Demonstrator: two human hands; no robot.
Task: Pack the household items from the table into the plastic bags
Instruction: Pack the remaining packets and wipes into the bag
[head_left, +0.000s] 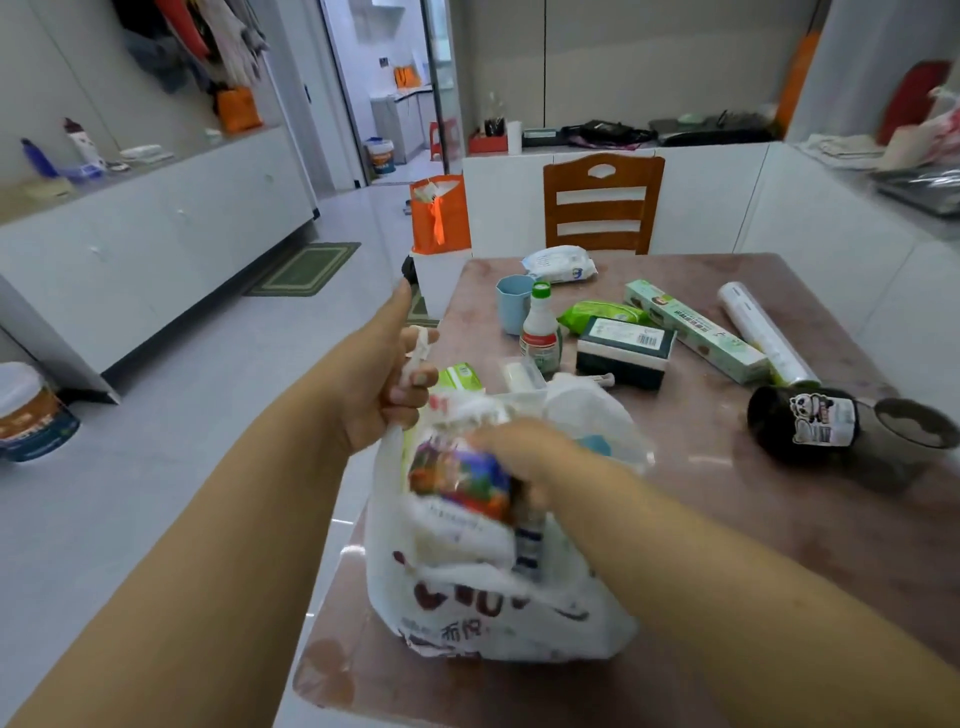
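Note:
A white plastic bag (483, 603) with red print stands on the near left of the pinkish table (779, 519). My left hand (384, 374) grips the bag's twisted handle and holds it up. My right hand (524, 452) is inside the bag's mouth, gripping a colourful packet (457, 478) that sits partly in the bag. Further back on the table lie a green-capped bottle (540, 332), a blue cup (513, 306), a green wipes pack (597, 314), a dark boxed item (626, 351), a long green box (696, 330), a white roll (758, 327) and a black roll with a panda label (810, 421).
A white wipes pack (561, 264) lies at the table's far edge before a wooden chair (602, 202). An orange bag (440, 215) stands on a white stool to the table's left. White cabinets line the left wall and the back. A paint bucket (31, 415) sits on the floor.

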